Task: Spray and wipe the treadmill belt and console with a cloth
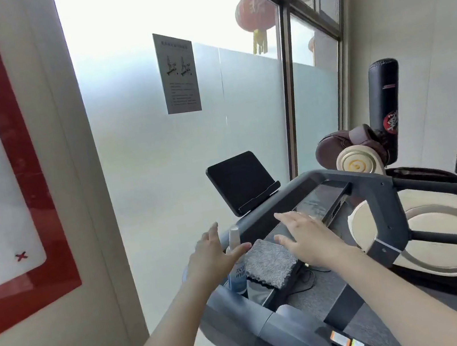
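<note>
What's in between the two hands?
In the head view, a spray bottle and a grey cloth sit between the left hand and the right hand.

One wide-angle head view looks forward and down from the person's head. It is tilted sideways and sits close over the treadmill console [324, 196], with the left hand [210, 253] and right hand [306, 235] at lower centre, and it faces a frosted window [152, 155].
</note>
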Action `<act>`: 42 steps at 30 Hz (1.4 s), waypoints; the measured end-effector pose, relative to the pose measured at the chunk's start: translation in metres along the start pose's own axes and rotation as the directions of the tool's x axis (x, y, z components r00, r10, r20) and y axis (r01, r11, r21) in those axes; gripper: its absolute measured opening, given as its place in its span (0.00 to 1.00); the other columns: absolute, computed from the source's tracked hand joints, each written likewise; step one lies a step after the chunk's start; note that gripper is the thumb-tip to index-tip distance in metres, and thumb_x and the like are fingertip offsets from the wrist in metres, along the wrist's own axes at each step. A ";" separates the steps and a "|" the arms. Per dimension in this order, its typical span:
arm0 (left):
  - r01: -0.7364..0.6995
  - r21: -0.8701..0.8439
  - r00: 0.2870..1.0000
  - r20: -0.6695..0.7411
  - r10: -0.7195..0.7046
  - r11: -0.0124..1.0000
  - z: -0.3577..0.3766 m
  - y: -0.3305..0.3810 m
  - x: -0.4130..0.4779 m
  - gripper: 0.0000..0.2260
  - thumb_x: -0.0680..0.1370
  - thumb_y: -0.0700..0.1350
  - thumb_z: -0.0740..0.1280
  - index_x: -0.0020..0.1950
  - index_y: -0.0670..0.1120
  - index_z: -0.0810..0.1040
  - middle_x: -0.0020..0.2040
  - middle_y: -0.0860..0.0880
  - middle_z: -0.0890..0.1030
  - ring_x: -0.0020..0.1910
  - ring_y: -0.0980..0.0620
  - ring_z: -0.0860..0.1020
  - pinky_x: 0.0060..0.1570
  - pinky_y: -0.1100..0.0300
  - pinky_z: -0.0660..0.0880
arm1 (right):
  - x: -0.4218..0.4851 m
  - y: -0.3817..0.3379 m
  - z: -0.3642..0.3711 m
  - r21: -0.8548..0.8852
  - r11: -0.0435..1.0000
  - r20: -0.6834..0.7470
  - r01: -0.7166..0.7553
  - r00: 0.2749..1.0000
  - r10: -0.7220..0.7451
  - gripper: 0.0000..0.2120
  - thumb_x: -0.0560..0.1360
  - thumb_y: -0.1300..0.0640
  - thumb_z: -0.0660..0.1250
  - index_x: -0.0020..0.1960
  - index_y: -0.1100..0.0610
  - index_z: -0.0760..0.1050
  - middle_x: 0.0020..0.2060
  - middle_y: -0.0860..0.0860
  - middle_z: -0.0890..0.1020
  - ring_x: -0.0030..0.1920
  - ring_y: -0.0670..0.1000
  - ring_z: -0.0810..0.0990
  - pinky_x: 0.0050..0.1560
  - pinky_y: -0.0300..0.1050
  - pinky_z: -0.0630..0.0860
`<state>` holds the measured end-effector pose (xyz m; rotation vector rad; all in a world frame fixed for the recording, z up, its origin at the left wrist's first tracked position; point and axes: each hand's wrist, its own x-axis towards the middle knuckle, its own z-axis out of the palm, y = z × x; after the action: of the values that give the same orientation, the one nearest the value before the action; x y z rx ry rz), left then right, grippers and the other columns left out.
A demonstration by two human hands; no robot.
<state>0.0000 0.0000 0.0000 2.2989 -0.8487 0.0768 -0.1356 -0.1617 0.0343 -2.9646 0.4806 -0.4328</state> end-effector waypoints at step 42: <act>-0.192 -0.193 0.971 -0.176 0.159 0.962 -0.044 0.088 -0.047 0.11 0.73 0.51 0.70 0.45 0.43 0.75 0.35 0.50 0.75 0.36 0.50 0.73 0.33 0.58 0.67 | 0.013 -0.033 -0.069 0.733 0.645 -0.280 0.215 0.960 -0.001 0.15 0.77 0.47 0.64 0.38 0.56 0.78 0.21 0.41 0.70 0.26 0.42 0.67 0.37 0.42 0.65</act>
<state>-0.0817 0.0037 0.0722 1.9897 -0.9307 0.2358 -0.1342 -0.1387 0.1086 -2.1116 0.0771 -0.8048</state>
